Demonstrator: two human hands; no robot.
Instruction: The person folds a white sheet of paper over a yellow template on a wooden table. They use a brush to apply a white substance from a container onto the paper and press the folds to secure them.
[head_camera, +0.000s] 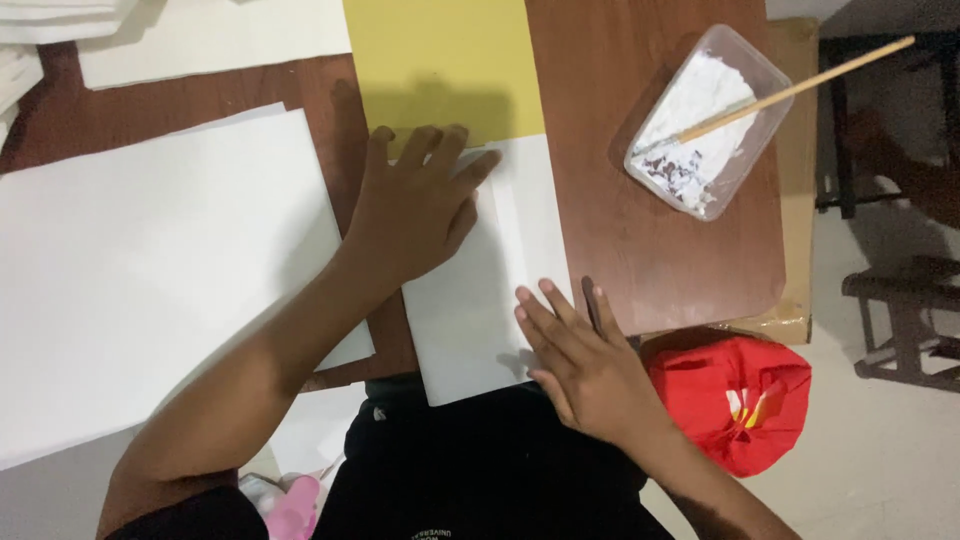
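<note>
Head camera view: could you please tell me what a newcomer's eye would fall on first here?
Probably the two hands pressed flat on a folded white sheet at the table's near edge: the left hand on its upper part, the right hand at its lower right corner. Next, the yellow sheet just beyond it, then the clear tub of white paste with a stick resting in it at upper right, and a red bundle on the floor.

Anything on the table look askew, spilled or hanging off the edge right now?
Two things: the white folded sheet under both hands overhangs the table's near edge, and the clear plastic container of white paste sits tilted at the right edge, its stick poking out past the table. No spill visible.
</note>
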